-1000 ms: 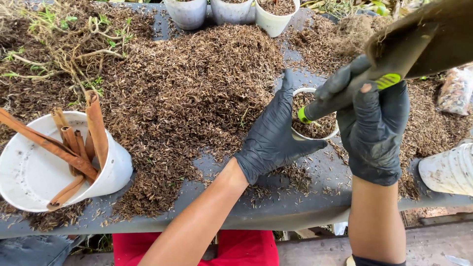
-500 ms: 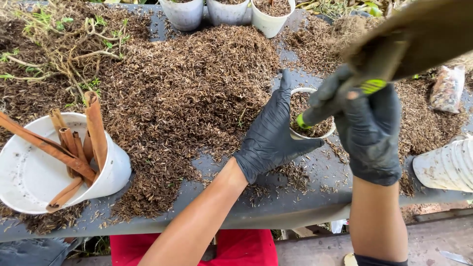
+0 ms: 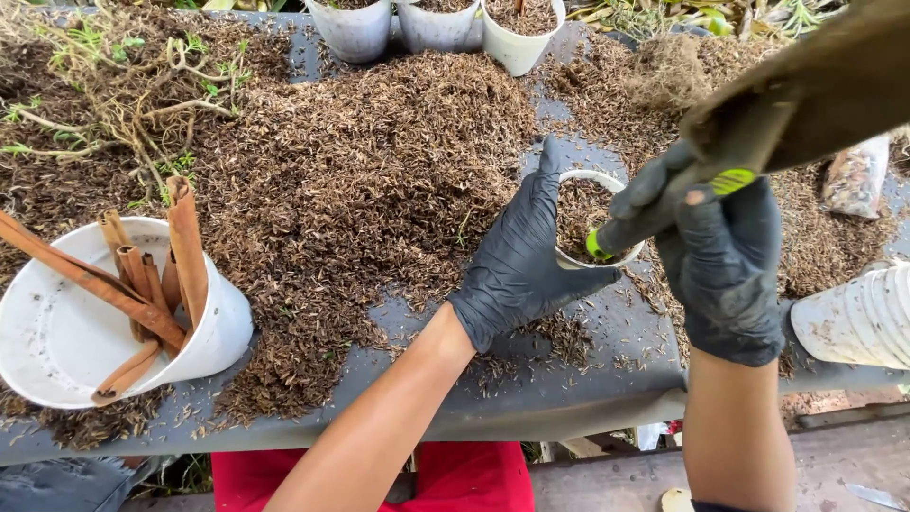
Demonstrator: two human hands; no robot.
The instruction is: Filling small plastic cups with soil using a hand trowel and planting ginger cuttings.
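The left hand (image 3: pixel 519 256) (black glove) wraps around a small white pot (image 3: pixel 597 220), fingers closed on its near wall. The pot stands on the grey table (image 3: pixel 531 393), partly filled with brown husk mix. The right hand (image 3: pixel 725 261), just right of the pot, is clamped on the handle of a trowel (image 3: pixel 749 142); the handle's butt end points down into the pot. Left of the left hand lies the husk heap (image 3: pixel 370 180); farther left, a tilted white pot of bark rolls (image 3: pixel 114 313).

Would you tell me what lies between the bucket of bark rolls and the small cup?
In the head view, a heap of brown husks and the left hand.
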